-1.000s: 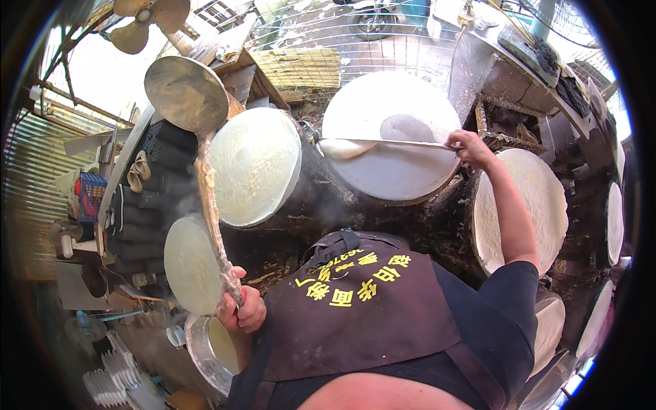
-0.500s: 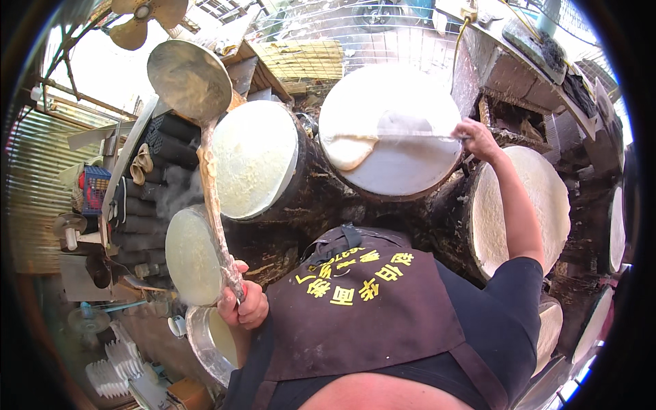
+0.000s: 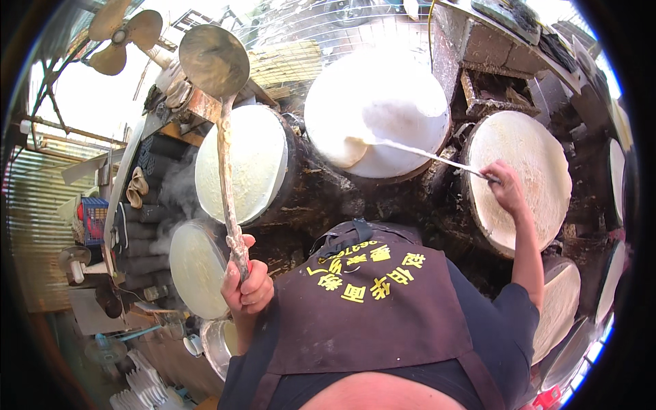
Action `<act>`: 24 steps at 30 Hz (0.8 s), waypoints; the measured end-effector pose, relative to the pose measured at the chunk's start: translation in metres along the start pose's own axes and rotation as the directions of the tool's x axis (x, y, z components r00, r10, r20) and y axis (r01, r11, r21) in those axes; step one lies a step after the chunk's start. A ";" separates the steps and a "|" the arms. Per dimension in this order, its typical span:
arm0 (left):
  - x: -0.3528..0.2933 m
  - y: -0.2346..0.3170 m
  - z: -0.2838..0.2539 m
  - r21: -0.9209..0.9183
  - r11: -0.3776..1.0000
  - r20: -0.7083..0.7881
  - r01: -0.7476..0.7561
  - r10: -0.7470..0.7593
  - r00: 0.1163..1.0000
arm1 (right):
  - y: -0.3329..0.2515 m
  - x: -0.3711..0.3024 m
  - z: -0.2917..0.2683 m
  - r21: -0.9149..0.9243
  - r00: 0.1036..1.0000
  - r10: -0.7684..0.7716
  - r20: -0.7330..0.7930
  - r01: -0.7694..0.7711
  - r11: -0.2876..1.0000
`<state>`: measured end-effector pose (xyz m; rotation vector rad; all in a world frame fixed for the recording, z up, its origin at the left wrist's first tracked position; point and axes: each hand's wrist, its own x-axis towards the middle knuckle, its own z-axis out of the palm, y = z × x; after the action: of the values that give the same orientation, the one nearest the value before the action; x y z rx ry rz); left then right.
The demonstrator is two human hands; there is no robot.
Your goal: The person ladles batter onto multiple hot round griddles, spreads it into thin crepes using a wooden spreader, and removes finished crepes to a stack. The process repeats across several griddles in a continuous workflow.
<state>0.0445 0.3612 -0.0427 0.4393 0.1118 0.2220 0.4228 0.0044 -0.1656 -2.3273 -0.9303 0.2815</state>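
My left hand [image 3: 247, 287] grips the rough wooden handle of a long ladle [image 3: 214, 63], held upright with its round metal bowl at the top, near a steaming round pan. My right hand [image 3: 506, 189] is closed round the dark grip of a long thin spatula [image 3: 427, 155], whose white-coated blade points left. The blade's far end meets a folded cream-coloured flap [image 3: 349, 154] at the front left edge of the large white round griddle [image 3: 417, 109]. Beneath my right hand lies another round griddle [image 3: 523, 150] covered with a pale layer.
A griddle with pale batter [image 3: 249, 154] stands at the left, with a second pale round [image 3: 198, 266] nearer. More covered rounds [image 3: 557, 307] line the right. A fan [image 3: 119, 35] hangs at the upper left. A metal pot [image 3: 217, 345] sits by my left elbow.
My right hand has moved right and nearer, off the large white griddle's edge. The spatula now slants down to the right. The ladle has shifted slightly right with my left hand; the view has turned.
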 end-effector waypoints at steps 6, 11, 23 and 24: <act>-0.001 0.043 -0.011 0.000 0.999 0.009 0.054 -0.054 0.999 | -0.156 -0.014 0.143 0.630 0.940 0.226 0.254 -0.338 0.699; -0.010 0.081 -0.018 0.079 0.995 0.104 0.067 -0.075 0.992 | -0.202 0.033 0.284 0.543 0.995 0.089 -0.055 -0.045 0.839; -0.020 0.125 -0.060 0.085 0.963 0.218 0.255 -0.268 0.939 | -0.193 -0.090 0.227 0.674 0.822 0.547 0.159 -0.496 0.548; -0.018 0.126 -0.061 0.092 0.958 0.225 0.273 -0.287 0.931 | -0.190 -0.095 0.223 0.675 0.820 0.556 0.138 -0.489 0.553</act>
<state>-0.0058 0.4925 -0.0416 0.4997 -0.0539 -0.1162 0.1586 0.1500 -0.2283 -1.8034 0.0108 0.6396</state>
